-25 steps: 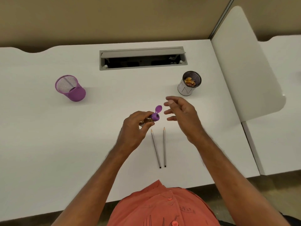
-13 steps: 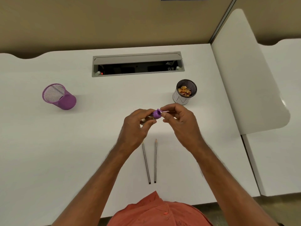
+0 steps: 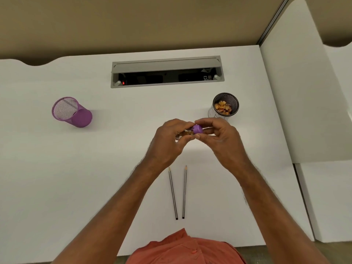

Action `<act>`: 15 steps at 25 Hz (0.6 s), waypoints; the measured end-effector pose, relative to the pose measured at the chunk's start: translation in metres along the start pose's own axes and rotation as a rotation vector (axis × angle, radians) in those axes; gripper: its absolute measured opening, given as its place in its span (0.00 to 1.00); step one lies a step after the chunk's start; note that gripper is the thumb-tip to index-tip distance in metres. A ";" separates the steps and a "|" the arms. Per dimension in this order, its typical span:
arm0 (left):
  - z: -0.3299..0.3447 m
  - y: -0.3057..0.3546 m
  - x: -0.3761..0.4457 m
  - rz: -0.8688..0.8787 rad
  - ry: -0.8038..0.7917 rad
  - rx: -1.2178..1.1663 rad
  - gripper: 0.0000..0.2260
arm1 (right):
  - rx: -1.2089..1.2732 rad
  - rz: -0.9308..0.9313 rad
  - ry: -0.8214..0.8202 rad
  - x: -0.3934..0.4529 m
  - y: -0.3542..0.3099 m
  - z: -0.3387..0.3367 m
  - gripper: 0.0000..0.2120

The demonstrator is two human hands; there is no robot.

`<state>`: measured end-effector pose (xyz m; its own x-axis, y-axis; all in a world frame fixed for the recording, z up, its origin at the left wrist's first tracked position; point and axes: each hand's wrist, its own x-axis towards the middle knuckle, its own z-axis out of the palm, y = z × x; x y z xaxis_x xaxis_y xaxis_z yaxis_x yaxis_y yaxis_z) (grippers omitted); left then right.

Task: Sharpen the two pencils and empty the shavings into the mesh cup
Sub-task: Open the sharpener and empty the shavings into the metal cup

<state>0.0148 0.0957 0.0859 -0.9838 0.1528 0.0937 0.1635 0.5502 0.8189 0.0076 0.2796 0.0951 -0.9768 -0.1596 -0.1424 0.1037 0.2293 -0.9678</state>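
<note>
Both hands hold the purple sharpener [image 3: 197, 129] mid-air over the desk [image 3: 95, 168], its long axis running left-right between them. Left hand [image 3: 167, 140] grips the clear, shavings-filled body; right hand [image 3: 219, 136] pinches the purple cap end, fingers curled tight. Dark mesh cup [image 3: 225, 106], already holding shavings, sits just beyond the right hand, so that's the nearer side for dumping. Two pencils [image 3: 178, 193] lie below the grip, tips pointing toward it, looking sharpened.

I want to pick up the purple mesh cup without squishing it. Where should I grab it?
Wrap a hand round the purple mesh cup's round side wall, near the middle, coming from the side facing you. It stands apart on the white desk, mouth open upward, so its wall is free all round.
</note>
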 end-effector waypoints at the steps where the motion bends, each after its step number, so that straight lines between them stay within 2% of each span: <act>1: 0.000 0.000 0.002 0.002 -0.006 -0.002 0.15 | 0.007 0.003 -0.015 0.002 -0.001 -0.004 0.15; 15: 0.014 -0.003 0.038 0.017 -0.056 0.042 0.15 | -0.083 -0.016 -0.021 0.029 0.010 -0.026 0.17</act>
<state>-0.0217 0.1112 0.0789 -0.9753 0.2077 0.0749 0.1846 0.5810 0.7927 -0.0248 0.3020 0.0863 -0.9740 -0.1835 -0.1327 0.0718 0.3054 -0.9495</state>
